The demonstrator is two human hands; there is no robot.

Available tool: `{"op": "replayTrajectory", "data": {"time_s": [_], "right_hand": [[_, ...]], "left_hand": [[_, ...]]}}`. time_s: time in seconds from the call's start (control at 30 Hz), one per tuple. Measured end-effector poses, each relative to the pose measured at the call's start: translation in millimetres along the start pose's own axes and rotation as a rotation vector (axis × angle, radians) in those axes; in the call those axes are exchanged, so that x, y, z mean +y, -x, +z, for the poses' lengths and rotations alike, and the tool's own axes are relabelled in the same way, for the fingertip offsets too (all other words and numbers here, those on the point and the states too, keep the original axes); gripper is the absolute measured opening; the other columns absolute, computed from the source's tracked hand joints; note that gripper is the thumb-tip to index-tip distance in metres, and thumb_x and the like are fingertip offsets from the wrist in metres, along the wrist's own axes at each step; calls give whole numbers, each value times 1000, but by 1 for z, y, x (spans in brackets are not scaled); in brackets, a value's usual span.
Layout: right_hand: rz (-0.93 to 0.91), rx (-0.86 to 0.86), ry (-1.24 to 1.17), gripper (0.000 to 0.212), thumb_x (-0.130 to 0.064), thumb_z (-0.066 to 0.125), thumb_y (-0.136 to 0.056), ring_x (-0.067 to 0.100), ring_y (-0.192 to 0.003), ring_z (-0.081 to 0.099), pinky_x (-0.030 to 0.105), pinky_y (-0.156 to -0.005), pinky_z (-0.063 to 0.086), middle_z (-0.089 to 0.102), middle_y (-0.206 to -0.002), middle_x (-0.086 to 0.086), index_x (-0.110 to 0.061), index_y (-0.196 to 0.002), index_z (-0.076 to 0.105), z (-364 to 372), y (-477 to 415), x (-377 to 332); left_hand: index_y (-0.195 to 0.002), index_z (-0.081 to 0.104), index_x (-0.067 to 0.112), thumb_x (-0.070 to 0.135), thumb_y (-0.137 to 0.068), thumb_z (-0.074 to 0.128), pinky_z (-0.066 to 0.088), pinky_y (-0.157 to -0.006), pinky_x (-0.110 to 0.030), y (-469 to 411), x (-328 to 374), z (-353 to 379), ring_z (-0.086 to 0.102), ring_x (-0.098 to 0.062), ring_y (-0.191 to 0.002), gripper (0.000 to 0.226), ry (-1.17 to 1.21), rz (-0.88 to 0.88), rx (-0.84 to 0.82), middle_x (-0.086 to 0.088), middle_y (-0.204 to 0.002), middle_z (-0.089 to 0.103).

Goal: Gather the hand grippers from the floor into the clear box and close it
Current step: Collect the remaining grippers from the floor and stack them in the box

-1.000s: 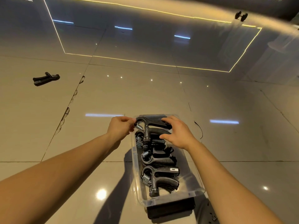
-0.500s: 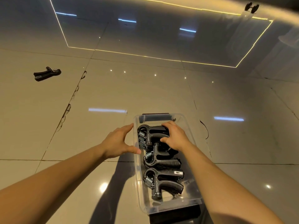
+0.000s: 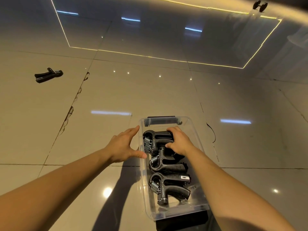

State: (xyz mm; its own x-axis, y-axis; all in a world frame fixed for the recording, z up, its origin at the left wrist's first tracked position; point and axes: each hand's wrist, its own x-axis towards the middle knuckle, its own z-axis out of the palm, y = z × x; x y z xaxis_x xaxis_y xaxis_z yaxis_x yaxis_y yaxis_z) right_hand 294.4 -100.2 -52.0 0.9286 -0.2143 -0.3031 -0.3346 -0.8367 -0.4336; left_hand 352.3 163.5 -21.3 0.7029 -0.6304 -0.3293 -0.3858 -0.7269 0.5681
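Sitting open on the glossy tiled floor (image 3: 116, 97), the clear box (image 3: 180, 212) runs lengthwise away from the person and holds three black hand grippers with steel springs. The near hand gripper (image 3: 170, 185) lies by the box's close end, its spring toward the left wall. The middle hand gripper (image 3: 166, 165) lies just beyond it, touching it or nearly so. The far hand gripper (image 3: 156, 139) rests on the stack toward the box's far end, partly overlapping the middle one.

The right hand (image 3: 180, 144) reaches into the box from its right side and grasps the far hand gripper, fingers curled over the handle's far edge and thumb pressed on the near side. The left hand (image 3: 124, 147) is outside the box's left wall, fingers straight and released, holding nothing; its thumb tip touches the left rim, and the fingertips point at the far left corner.

A black piece (image 3: 181, 220) shows beneath the box's near end, and a similar dark edge sits at its far end; what it is I cannot tell.

Well away from the box, up and to the left, a stray hand gripper (image 3: 48, 75) lies on the floor. Dark marks (image 3: 71, 112) run along a tile seam between that gripper and the box. Far beyond the box to the right, a small dumbbell (image 3: 260, 5) sits at the floor's edge.
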Motion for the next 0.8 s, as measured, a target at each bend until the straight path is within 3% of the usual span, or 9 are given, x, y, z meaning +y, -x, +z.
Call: {"op": "replayTrajectory", "data": {"time_s": [0.1, 0.2, 0.3, 0.4, 0.57, 0.63, 0.7, 0.8], "right_hand": [[43, 16, -28, 79, -25, 81, -83, 26, -133, 46, 44, -113, 41, 42, -147, 2, -17, -151, 41, -1, 5, -3], [54, 154, -72, 56, -21, 70, -93, 24, -133, 47, 39, -112, 40, 46, -147, 3, -16, -145, 49, -9, 17, -10], [95, 375, -170, 35, -8, 56, -99, 20, -126, 52, 29, -102, 41, 52, -141, 2, -15, -133, 59, -28, 32, -27], [103, 493, -350, 31, -3, 51, -99, 18, -117, 57, 24, -92, 43, 59, -128, 0, -18, -123, 64, -47, 47, -62], [-60, 441, -460, 24, -7, 52, -100, 16, -105, 63, 31, -91, 53, 68, -114, 0, -18, -115, 68, -56, 74, -164], [-193, 333, -408, 23, -9, 54, -100, 16, -104, 64, 35, -92, 55, 69, -112, 0, -17, -116, 69, -51, 89, -209], [-297, 232, -309, 24, -13, 58, -99, 16, -107, 63, 30, -93, 50, 69, -117, 1, -15, -121, 68, -44, 105, -252], [-393, 193, -279, 23, -15, 62, -97, 17, -103, 65, 30, -93, 51, 71, -113, 2, -15, -118, 70, -31, 128, -310]], "left_hand": [[-163, 9, 28, 87, -58, 66, 37, -117, -47, 7, 4, 0, 37, -24, -145, 133, 19, 24, 20, 0, -166, 25], [-162, 17, 28, 77, -62, 70, 44, -110, -40, 22, 3, -7, 47, -20, -136, 123, 98, 24, 76, 0, -161, 33], [-160, 25, 29, 67, -68, 77, 48, -103, -37, 44, -5, -26, 53, -18, -127, 112, 137, 8, 190, 2, -157, 38], [-157, 32, 30, 51, -77, 82, 51, -98, -35, 76, -15, -49, 54, -15, -123, 96, 185, -27, 305, 4, -153, 43], [-155, 37, 31, 51, -77, 82, 52, -96, -34, 144, -40, -82, 56, -13, -119, 92, 295, -70, 405, 4, -146, 50], [-156, 34, 31, 54, -76, 81, 53, -96, -36, 180, -52, -99, 57, -14, -118, 95, 329, -70, 450, 3, -144, 51], [-156, 35, 28, 51, -76, 82, 54, -97, -38, 219, -65, -119, 59, -17, -116, 95, 359, -92, 510, 2, -140, 53], [-152, 42, 24, 45, -79, 82, 54, -96, -39, 277, -90, -148, 60, -18, -113, 85, 380, -186, 573, -1, -135, 56]]}}
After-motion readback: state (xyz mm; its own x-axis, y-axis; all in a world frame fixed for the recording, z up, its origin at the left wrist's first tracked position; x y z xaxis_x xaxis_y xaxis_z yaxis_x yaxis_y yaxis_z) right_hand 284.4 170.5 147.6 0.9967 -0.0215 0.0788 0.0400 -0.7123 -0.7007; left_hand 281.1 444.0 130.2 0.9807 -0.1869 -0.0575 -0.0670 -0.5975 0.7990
